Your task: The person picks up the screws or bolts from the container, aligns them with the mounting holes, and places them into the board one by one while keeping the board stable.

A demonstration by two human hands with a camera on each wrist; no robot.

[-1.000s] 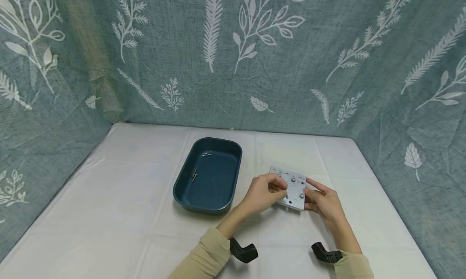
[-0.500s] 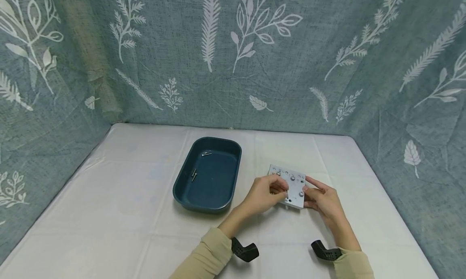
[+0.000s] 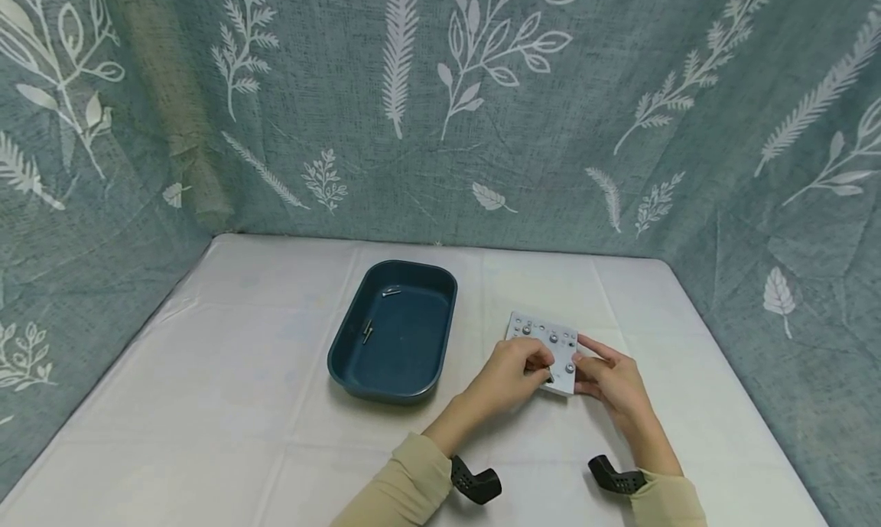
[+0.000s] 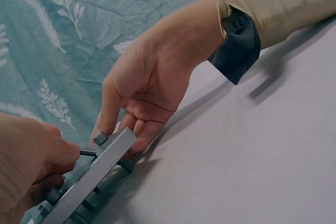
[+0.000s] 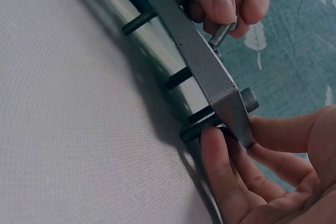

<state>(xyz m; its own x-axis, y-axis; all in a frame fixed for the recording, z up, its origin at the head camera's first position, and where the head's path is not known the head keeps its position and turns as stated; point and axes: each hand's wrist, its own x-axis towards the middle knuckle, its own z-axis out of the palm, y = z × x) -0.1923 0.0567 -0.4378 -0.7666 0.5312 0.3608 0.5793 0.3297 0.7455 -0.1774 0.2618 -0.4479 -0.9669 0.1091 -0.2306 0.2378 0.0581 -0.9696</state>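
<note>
A silver metal plate (image 3: pixel 563 347) with several holes and bolts is held slightly tilted above the white table. My right hand (image 3: pixel 616 382) grips its right edge, thumb on the top face and fingers underneath, as the right wrist view shows. Over the plate's near part, my left hand (image 3: pixel 511 372) pinches a small threaded screw (image 5: pixel 222 36) between thumb and fingers. The screw's lower end is at the plate's top face; whether it sits in a hole cannot be told. Threaded bolt ends (image 5: pixel 140 22) stick out below the plate.
Left of the hands stands a dark blue tray (image 3: pixel 406 351) with a few loose screws (image 3: pixel 368 332) inside. A white cloth (image 3: pixel 206 382) covers the table. Green leaf-patterned curtains (image 3: pixel 413 167) hang behind and at both sides. Each wrist wears a black camera mount (image 3: pixel 476 484).
My left hand has shifted right and slightly nearer over the plate, carrying the pinched screw. The right hand and the plate stay almost still.
</note>
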